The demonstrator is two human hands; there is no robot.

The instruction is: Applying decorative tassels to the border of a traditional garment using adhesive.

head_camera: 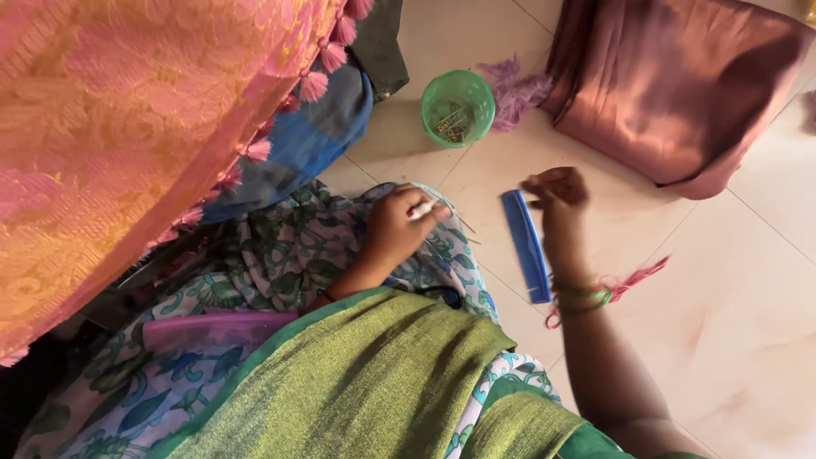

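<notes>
Left hand [393, 231] curled on patterned cloth [280, 255] over lap, fingers pressed together around small white piece [420, 210], thin needle [463, 223] sticking out beside it. Right hand [557, 191] above floor, fingertips pinched together, held thing too small to tell. Blue comb [525, 245] on tiles between hands, green cup [458, 107] well apart.

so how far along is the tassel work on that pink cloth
Looks done: a row of pink tassels already hangs along the pink cloth edge. In hand: the left hand pinches a small white piece beside a thin needle; the right hand pinches something too fine to make out. Left: cannot tell; purple threads and a green cup of pins lie unused.
</notes>
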